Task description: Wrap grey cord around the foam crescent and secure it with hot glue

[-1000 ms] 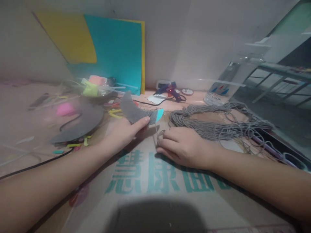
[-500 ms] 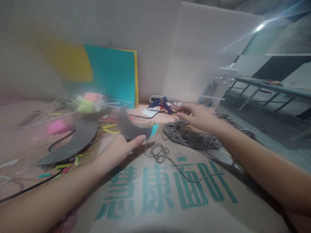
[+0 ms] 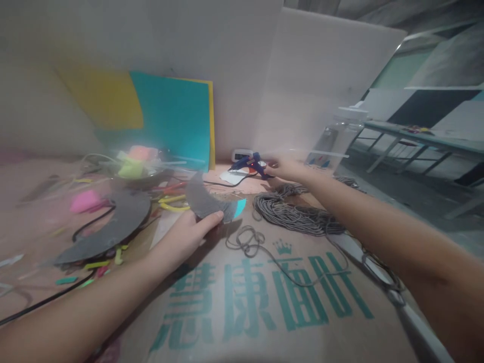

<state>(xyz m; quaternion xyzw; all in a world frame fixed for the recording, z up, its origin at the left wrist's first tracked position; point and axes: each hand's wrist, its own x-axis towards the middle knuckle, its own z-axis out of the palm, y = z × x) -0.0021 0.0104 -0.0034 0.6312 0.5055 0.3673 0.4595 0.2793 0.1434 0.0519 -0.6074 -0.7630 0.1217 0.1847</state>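
Note:
My left hand pinches a grey crescent-shaped piece, wrapped in what looks like grey cord. The piece has a bare turquoise tip at its right end, and the cord trails from there onto the cardboard. Farther back, my right hand has its fingers curled at the handle of a blue glue gun, which stands on the table with a small red light on. A coil of grey cord lies beneath my right forearm.
Printed cardboard covers the front. At left lie a larger grey crescent, a pink lump, yellow-handled scissors and scraps. Turquoise and yellow sheets lean on the wall. A clear plastic container stands at back right.
My right hand has moved forward and left, from above the cord coil to the glue gun's handle. My left hand still holds the grey crescent, slightly turned.

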